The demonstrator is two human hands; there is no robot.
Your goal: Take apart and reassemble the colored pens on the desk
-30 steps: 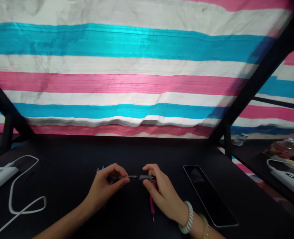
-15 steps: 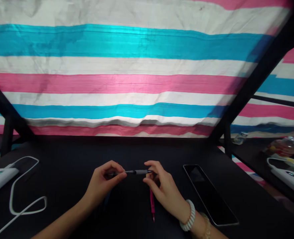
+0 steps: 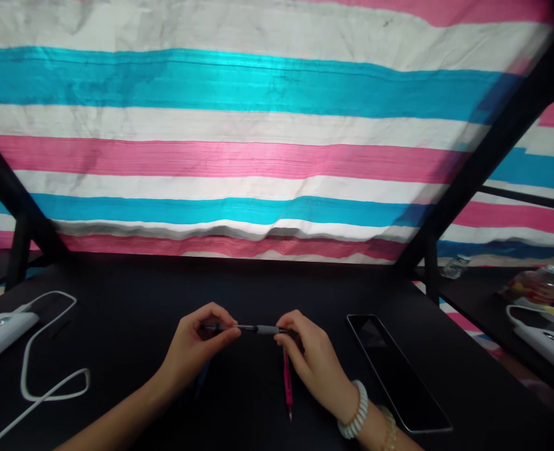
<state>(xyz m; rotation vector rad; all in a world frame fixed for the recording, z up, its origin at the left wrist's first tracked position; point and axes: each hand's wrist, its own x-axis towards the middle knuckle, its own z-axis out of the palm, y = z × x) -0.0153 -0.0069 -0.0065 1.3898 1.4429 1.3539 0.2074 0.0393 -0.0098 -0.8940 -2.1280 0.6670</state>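
Between my two hands a dark pen (image 3: 266, 329) with a grey grip lies level above the black desk. My left hand (image 3: 200, 338) pinches its left part between thumb and fingers. On the other end, my right hand (image 3: 307, 351) has thumb and fingertips closed round the tip side. A pink pen (image 3: 287, 382) lies on the desk just below my right hand, its upper end partly hidden by it. Under my left hand a dark blue, slim thing (image 3: 202, 376) shows only dimly.
A phone with a dark screen (image 3: 394, 369) lies right of my right hand. At the left are a white power-strip-like block (image 3: 4, 338) and its looped white cable (image 3: 25, 363). Black frame bars (image 3: 464, 188) slope beside the striped sheet (image 3: 258, 156). A side shelf holds a jar (image 3: 546, 285).
The fingers of my right hand, spread a little before, have closed on the pen's right end. My left hand keeps its pinch. The view has shifted slightly.
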